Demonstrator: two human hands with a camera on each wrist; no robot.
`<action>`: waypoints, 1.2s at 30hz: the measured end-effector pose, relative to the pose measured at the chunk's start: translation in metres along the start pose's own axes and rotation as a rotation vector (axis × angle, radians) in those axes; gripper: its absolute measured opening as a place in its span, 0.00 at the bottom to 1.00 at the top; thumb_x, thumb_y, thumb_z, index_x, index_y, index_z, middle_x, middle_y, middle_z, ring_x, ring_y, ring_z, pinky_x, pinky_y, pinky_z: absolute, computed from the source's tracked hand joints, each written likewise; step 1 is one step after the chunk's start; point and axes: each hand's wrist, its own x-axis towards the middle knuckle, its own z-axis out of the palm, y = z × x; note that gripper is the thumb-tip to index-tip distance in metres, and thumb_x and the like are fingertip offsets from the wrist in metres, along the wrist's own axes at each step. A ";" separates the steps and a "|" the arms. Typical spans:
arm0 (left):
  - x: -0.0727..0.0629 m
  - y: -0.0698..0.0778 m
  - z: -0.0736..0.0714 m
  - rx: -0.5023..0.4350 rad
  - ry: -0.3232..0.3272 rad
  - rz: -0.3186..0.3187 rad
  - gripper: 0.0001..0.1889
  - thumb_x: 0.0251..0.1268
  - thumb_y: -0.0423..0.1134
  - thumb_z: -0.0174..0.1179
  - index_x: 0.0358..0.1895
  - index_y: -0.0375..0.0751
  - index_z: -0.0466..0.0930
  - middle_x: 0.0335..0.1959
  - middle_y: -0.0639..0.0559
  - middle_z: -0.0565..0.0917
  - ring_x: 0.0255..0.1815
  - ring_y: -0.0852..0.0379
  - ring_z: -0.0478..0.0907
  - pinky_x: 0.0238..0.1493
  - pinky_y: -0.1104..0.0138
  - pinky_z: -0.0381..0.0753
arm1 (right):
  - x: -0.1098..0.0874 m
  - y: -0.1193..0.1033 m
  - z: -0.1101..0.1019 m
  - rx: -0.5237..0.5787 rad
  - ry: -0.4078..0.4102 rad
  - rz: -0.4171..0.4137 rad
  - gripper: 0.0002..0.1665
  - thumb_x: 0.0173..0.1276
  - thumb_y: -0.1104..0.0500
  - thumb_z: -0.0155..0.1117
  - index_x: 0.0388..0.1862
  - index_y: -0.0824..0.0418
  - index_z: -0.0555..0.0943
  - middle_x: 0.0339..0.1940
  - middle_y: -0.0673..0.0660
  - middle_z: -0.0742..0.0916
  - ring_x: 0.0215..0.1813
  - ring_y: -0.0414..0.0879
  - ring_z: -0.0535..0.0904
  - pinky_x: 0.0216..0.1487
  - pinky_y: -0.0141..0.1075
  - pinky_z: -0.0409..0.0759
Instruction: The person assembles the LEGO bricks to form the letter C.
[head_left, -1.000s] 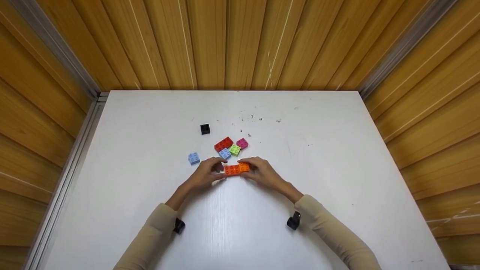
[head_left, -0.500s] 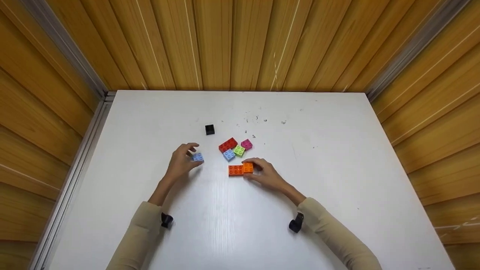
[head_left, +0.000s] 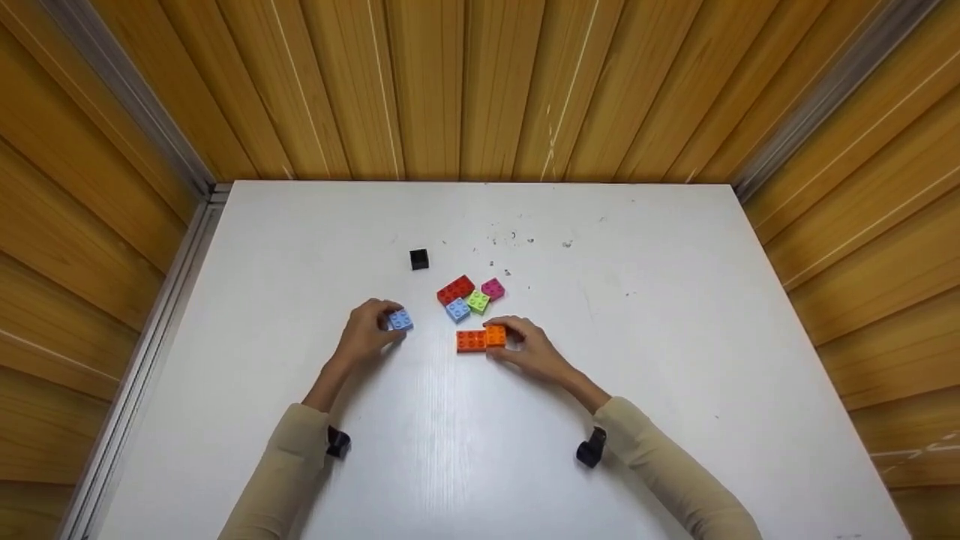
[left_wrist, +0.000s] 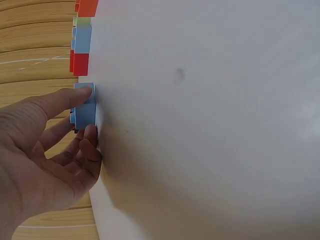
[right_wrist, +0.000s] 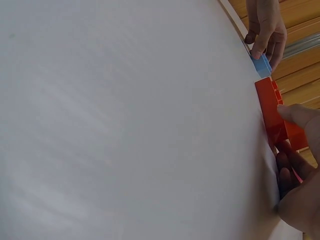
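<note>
My left hand (head_left: 366, 331) pinches a light blue building brick (head_left: 400, 319) between thumb and fingers, left of the other bricks. In the left wrist view the thumb lies against the side of this blue brick (left_wrist: 86, 117), at the tabletop. My right hand (head_left: 531, 346) holds a small orange brick (head_left: 496, 335) that sits on the right end of a longer red-orange brick (head_left: 470, 341). The right wrist view shows the long brick's side (right_wrist: 269, 110) low on the table, the thumb against the orange brick (right_wrist: 296, 136).
Behind the hands lie a red brick (head_left: 455, 289), another light blue brick (head_left: 457, 310), a lime green brick (head_left: 478, 301) and a magenta brick (head_left: 493, 288), close together. A black brick (head_left: 419, 259) lies farther back on the white table (head_left: 637, 300). Wood-patterned walls (head_left: 480, 90) surround it.
My left hand has left the red-orange brick, gone left, and taken hold of the light blue brick, now shifted slightly right. My right hand stays on the orange brick.
</note>
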 end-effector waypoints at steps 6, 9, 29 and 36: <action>-0.004 0.003 0.002 -0.017 -0.025 -0.009 0.22 0.60 0.28 0.70 0.58 0.33 0.82 0.50 0.38 0.83 0.48 0.46 0.78 0.52 0.56 0.79 | 0.000 0.001 0.003 0.009 0.018 -0.007 0.28 0.67 0.54 0.73 0.66 0.56 0.80 0.57 0.57 0.84 0.50 0.46 0.72 0.53 0.33 0.68; -0.007 0.006 0.004 -0.028 -0.029 0.005 0.21 0.61 0.29 0.70 0.59 0.33 0.82 0.50 0.38 0.83 0.47 0.47 0.78 0.51 0.57 0.78 | 0.000 0.002 0.007 0.009 0.043 -0.046 0.28 0.66 0.55 0.74 0.65 0.57 0.80 0.56 0.57 0.85 0.49 0.47 0.72 0.51 0.33 0.68; -0.012 0.034 0.025 -0.072 -0.199 0.150 0.22 0.64 0.31 0.69 0.62 0.35 0.82 0.51 0.42 0.87 0.46 0.51 0.79 0.52 0.60 0.81 | 0.001 0.000 0.005 -0.010 0.016 -0.042 0.29 0.67 0.55 0.73 0.66 0.57 0.80 0.57 0.58 0.85 0.50 0.46 0.72 0.52 0.33 0.68; -0.008 0.038 0.034 -0.073 -0.236 0.165 0.22 0.63 0.31 0.69 0.62 0.37 0.83 0.49 0.42 0.86 0.44 0.51 0.78 0.50 0.61 0.80 | 0.003 -0.004 -0.003 0.049 -0.003 -0.070 0.33 0.65 0.56 0.75 0.68 0.62 0.77 0.65 0.60 0.83 0.59 0.52 0.78 0.61 0.37 0.76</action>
